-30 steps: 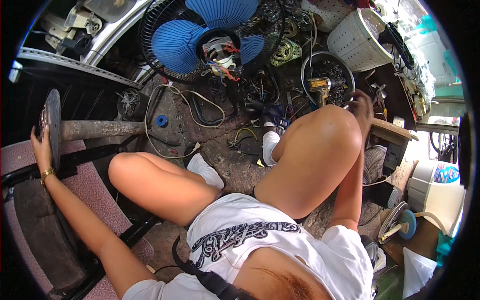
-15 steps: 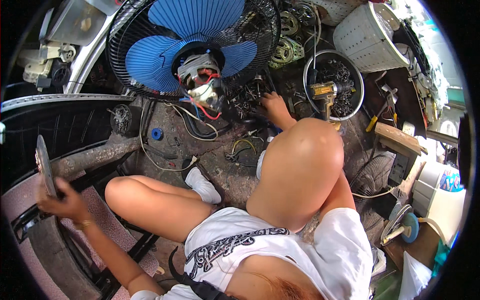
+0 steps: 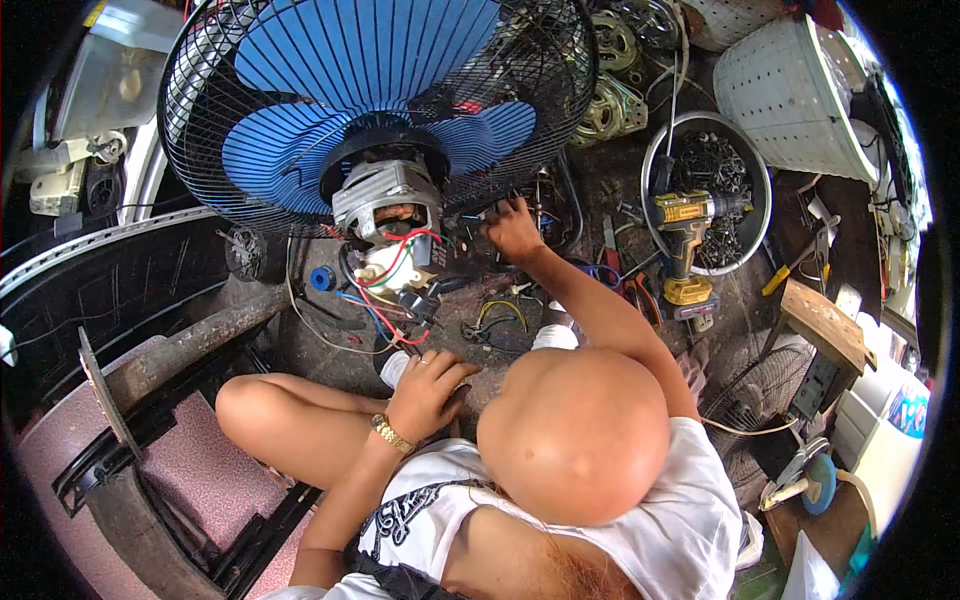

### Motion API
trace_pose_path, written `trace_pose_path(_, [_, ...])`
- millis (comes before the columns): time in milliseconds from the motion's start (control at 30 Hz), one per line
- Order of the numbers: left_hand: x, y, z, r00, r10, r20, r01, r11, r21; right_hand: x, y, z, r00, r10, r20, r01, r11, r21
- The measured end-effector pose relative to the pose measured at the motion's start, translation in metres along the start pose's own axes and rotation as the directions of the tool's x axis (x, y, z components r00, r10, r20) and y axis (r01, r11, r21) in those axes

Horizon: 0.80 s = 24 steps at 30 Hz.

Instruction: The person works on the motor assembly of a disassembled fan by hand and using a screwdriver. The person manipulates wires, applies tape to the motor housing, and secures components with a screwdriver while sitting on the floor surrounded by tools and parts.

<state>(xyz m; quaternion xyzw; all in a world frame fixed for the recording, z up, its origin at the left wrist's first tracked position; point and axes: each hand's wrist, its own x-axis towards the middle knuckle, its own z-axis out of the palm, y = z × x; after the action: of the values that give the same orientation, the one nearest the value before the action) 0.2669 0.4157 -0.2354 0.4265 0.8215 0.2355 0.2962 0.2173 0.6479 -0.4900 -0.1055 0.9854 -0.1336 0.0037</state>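
Note:
A fan with blue blades [image 3: 365, 45] in a black wire cage stands tilted before me. Its bare motor [image 3: 392, 200] shows at the back, with loose red, blue and green wires [image 3: 400, 255]. Beside the motor, my right hand [image 3: 512, 232] reaches down among small dark parts under the cage edge. Its fingers are curled; what they grip is hidden. My left hand [image 3: 425, 392], with a ring and a gold watch, hovers by my lap below the dangling wires. Its fingers are loosely bent and apart, with nothing visible in them. A thin flat metal piece [image 3: 108, 395] stands at far left.
A yellow cordless drill [image 3: 685, 235] rests across a metal basin [image 3: 765, 205] of screws. Pliers [image 3: 642, 298] lie nearby. A blue tape roll [image 3: 322, 278] and cables lie on the floor. At right are a white perforated basket [image 3: 790, 100] and a wooden block [image 3: 825, 325].
My left hand has let go of the flat metal piece at left and come to the middle. My right arm now reaches beside the fan motor. The whole view has shifted.

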Motion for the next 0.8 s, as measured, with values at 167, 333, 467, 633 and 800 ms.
trace_pose_path(167, [0.032,-0.014,0.021,0.959,-0.195,-0.205,0.118,0.934,-0.337,-0.011,0.011,-0.033,0.933,0.305,-0.190,-0.141,0.797,0.587])
trace_pose_path(333, [0.074,-0.022,0.048,0.786,-0.618,0.023,0.245,0.279,-0.929,-0.042,-0.007,-0.129,0.766,0.460,0.448,-0.374,-0.248,0.894])
trace_pose_path(467, [0.109,-0.003,0.046,0.792,-0.607,0.057,0.092,0.027,-0.995,-0.066,-0.025,-0.155,0.759,0.315,0.570,-0.365,-0.520,0.772])
trace_pose_path(633, [0.108,0.007,0.045,0.826,-0.558,0.078,0.059,-0.052,-0.997,-0.078,-0.042,-0.174,0.797,0.345,0.495,-0.222,-0.595,0.772])
trace_pose_path(800, [0.099,0.022,0.045,0.805,-0.593,-0.035,-0.036,0.011,-0.999,-0.088,-0.048,-0.197,0.830,0.432,0.353,-0.355,-0.079,0.932])
